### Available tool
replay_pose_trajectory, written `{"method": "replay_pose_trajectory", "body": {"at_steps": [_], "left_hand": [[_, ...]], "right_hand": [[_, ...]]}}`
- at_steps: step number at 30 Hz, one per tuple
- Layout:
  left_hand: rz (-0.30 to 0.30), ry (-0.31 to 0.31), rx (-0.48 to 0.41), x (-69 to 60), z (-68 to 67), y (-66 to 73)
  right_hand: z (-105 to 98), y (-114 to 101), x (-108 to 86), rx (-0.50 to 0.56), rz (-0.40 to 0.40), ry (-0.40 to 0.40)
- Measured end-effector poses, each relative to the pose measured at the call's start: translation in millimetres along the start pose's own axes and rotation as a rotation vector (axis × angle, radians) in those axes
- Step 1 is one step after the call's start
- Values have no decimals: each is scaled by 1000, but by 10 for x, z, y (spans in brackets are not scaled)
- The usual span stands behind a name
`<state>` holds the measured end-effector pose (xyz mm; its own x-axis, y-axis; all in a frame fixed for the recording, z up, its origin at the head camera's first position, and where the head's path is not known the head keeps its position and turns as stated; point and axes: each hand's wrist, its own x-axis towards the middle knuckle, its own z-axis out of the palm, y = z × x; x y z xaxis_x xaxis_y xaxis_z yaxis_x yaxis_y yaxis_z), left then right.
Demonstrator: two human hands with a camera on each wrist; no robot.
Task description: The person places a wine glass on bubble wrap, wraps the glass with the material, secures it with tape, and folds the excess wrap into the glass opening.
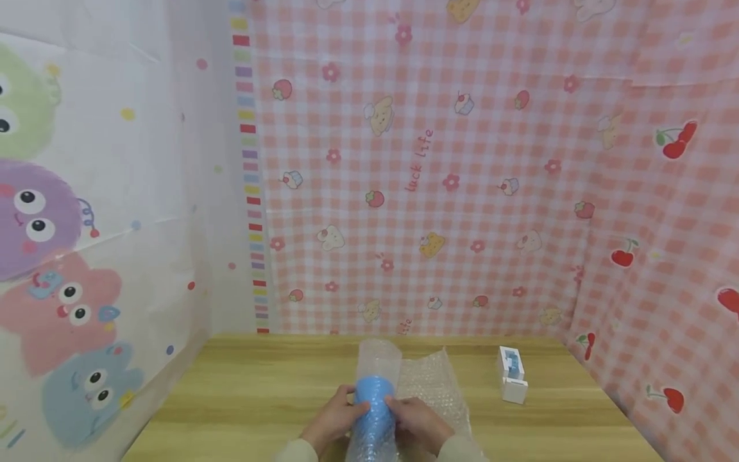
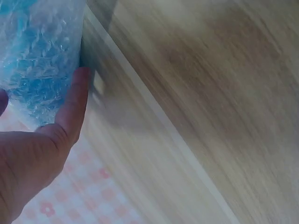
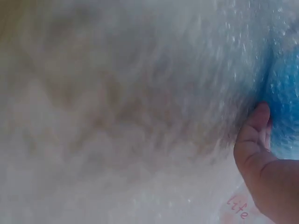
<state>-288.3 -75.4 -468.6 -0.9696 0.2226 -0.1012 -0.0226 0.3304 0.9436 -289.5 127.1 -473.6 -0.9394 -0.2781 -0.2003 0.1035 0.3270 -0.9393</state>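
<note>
Pale sleeves (image 1: 297, 451) are seen at the near edge; the blue cylinder (image 1: 375, 391), wrapped in bubble wrap (image 1: 378, 359), is located at the near middle of the wooden table (image 1: 260, 385); it is clamped between the left hand (image 1: 337, 414) and the right hand (image 1: 423, 420), one at each side, with thumbs laid on top; whether its underside is touching the table cannot be told; the wrap is extended past the cylinder's far end; a loose flap (image 1: 439, 385) is spread to the right, beyond the right hand; a white box (image 1: 514, 391) with a blue part is placed well apart, farther right; the table is backed by a pink checked cloth (image 1: 416, 212) printed with strawberries and cupcakes.
</note>
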Motion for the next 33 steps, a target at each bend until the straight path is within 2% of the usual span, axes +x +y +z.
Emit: {"method": "replay_pose_trajectory", "body": {"at_steps": [5, 10, 14, 17, 21, 27, 33], "left_hand": [[17, 22, 4, -27, 14, 5], [38, 24, 0, -46, 49, 1], [0, 15, 20, -18, 66, 34], [-12, 5, -5, 1, 37, 47], [5, -7, -38, 11, 1, 40], [15, 8, -21, 18, 12, 33], [-24, 27, -15, 44, 27, 61]], "right_hand": [[3, -108, -20, -28, 10, 45], [50, -188, -11, -63, 64, 82], [61, -206, 14, -93, 121, 112], [54, -196, 41, -68, 132, 104], [29, -146, 47, -28, 119, 60], [9, -89, 50, 35, 78, -5], [11, -93, 60, 4, 101, 19]]}}
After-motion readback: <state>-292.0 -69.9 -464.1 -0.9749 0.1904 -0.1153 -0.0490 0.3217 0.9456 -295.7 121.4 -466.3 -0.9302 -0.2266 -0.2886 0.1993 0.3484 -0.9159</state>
